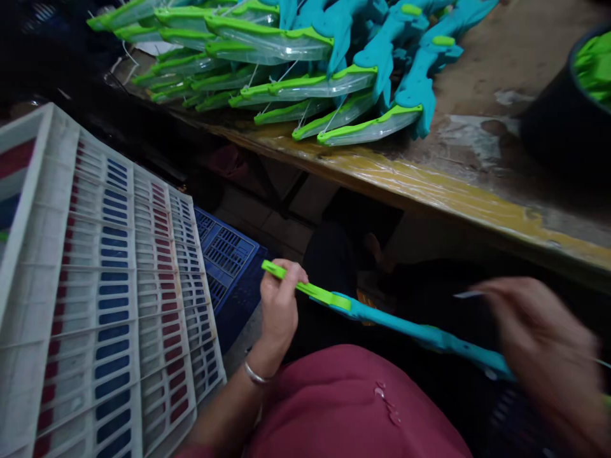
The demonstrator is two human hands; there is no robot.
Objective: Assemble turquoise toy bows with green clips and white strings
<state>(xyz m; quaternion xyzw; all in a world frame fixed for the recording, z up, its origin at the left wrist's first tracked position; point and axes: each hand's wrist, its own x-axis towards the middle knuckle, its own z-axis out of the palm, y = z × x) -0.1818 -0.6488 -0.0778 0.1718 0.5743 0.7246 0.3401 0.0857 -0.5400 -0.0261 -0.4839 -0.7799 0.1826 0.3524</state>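
My left hand (279, 299) is closed around the bright green limb of a toy bow (396, 320), which lies slantwise across my lap. The bow's middle part is turquoise plastic, and its far end passes out of sight behind my right hand (544, 350). That hand is blurred by motion. A thin pale piece (468, 294) sticks out between its pinched thumb and finger; what exactly it is I cannot make out. A fine white line also shows at the right edge, beside the right hand.
Many turquoise-and-green toy bows (401, 76) with white strings lie piled on the worn workbench (429, 175). A black bucket (548, 114) of green parts stands at the right. White slatted crates (114, 286) rise at my left, with a blue crate (229, 251) beyond.
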